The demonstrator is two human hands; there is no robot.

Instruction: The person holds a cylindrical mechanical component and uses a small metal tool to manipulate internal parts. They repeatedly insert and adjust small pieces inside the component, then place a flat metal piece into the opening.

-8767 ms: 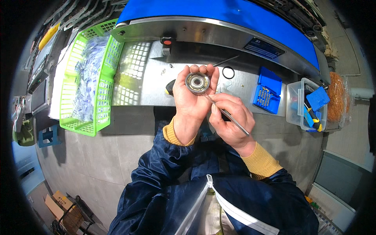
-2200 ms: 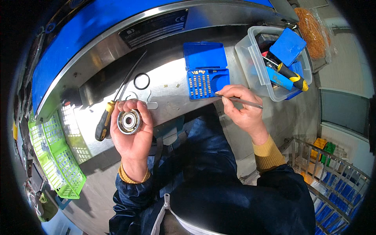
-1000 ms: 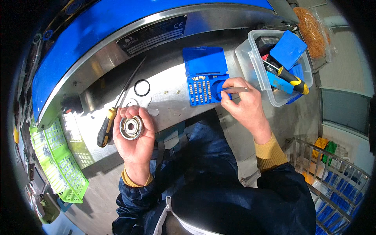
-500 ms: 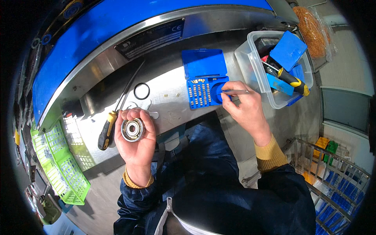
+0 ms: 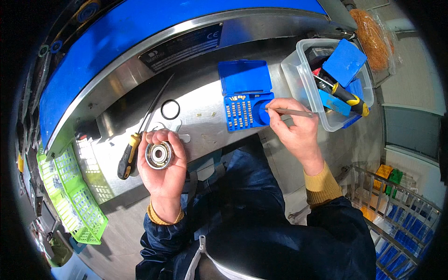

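Clamping a slim metal tool (image 5: 291, 111) between thumb and fingers, the right hand (image 5: 297, 130) is holding its tip at the round compartment (image 5: 260, 115) of an open blue case (image 5: 245, 77); whether that tip is touching anything, the view is not showing. Palm up, the left hand (image 5: 164, 182) is cradling a round metal bearing (image 5: 154, 160), curled fingers gripping its far rim. The bearing is sitting by the near edge of a steel bench (image 5: 205, 133), its face turned up, well apart from the case. Rows of small metal pieces (image 5: 239, 113) are filling the case's left side. Loose bits (image 5: 199, 114) are lying on the bench between case and bearing. Just beside the left hand, a yellow-and-black screwdriver (image 5: 127, 156) is lying with its shaft pointing away from the person, near a black ring (image 5: 162, 110). A flat metal piece (image 5: 185, 138) is showing partly from behind the left hand. Beyond the right hand, a clear plastic bin (image 5: 303, 88) is holding a blue box (image 5: 344, 60) and a second screwdriver (image 5: 350, 99).
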